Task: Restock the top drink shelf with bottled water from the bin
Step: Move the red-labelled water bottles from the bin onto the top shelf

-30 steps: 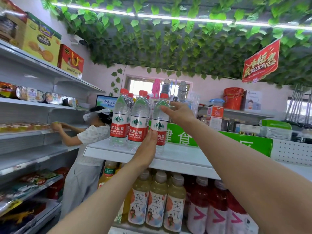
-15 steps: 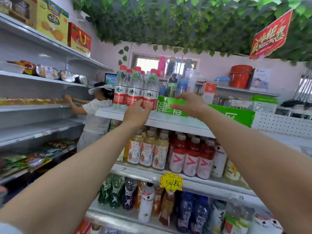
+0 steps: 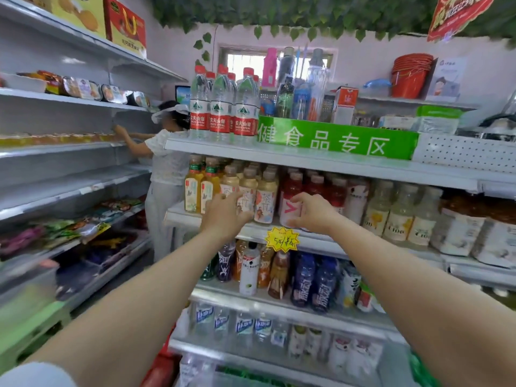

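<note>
My left hand [image 3: 226, 216] and my right hand [image 3: 314, 213], both stretched forward on bare forearms, side by side but apart; each holds nothing. Left hand: fingers nearly straight and slightly spread, palm away from me, its fingertips seen against the labels of the pale tea bottles [image 3: 265, 196]; whether they touch the bottles I cannot tell. Right hand: fingers loose and spread, bent a little downward, seen against a red drink bottle [image 3: 290, 202] with a white label; contact likewise cannot be told. Both hands lie at the level of the second shelf [image 3: 391, 252], just above a yellow star-shaped price tag [image 3: 282, 239] fixed to its front edge.

The water bottles [image 3: 220, 113], clear with red caps and red labels, stand upright at the left end of the top shelf [image 3: 307, 160], well above my hands; three form the front row, with more caps showing behind; the rightmost stands just beside the left end of a green sign [image 3: 335, 141] with white characters, which runs along the same shelf.

Below: a shelf of mixed drinks, among them dark blue bottles [image 3: 315, 280]; under it, clear bottles with blue labels [image 3: 243, 328], blurred.

Left of the drink shelves: another person [image 3: 164, 163] in a white visor, one arm reaching to the side shelving [image 3: 69, 141].
</note>
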{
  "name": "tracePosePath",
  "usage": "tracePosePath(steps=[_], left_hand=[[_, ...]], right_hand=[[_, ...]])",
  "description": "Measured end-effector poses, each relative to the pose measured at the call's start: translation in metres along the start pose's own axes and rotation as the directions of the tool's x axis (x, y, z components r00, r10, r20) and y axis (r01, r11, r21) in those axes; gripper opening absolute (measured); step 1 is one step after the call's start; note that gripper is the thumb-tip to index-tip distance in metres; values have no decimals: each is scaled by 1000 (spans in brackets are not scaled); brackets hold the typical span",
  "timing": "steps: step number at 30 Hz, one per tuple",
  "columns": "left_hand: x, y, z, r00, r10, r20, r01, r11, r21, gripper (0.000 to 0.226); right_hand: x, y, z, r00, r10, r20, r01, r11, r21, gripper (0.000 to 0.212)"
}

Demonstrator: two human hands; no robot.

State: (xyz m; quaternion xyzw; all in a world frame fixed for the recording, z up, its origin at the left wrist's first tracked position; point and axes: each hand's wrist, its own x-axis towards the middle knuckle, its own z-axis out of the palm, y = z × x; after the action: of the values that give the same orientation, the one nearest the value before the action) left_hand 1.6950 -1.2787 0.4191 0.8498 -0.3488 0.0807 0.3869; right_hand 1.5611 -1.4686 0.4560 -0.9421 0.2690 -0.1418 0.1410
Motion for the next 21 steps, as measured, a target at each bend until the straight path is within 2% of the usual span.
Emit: tracePosePath(steps=[6, 12, 19, 21], left_hand=[[-38, -58, 59, 987, -96, 131, 92, 995, 33, 67], [-60, -140, 120, 924, -260, 282, 245, 966, 88, 68], [-109, -258, 194, 793, -404, 456, 395, 911, 119, 62], [-132, -290, 213, 721, -482, 498, 474, 867, 153, 61]], right_hand=[[-12, 26, 79, 987, 29, 155, -33, 999, 25, 76], [-8, 44, 168, 952, 74, 298, -82, 996, 17, 74], [-8, 64, 303, 847, 119, 519, -219, 966, 136, 61], [-13, 64, 346, 790, 144, 596, -289, 945, 154, 63]])
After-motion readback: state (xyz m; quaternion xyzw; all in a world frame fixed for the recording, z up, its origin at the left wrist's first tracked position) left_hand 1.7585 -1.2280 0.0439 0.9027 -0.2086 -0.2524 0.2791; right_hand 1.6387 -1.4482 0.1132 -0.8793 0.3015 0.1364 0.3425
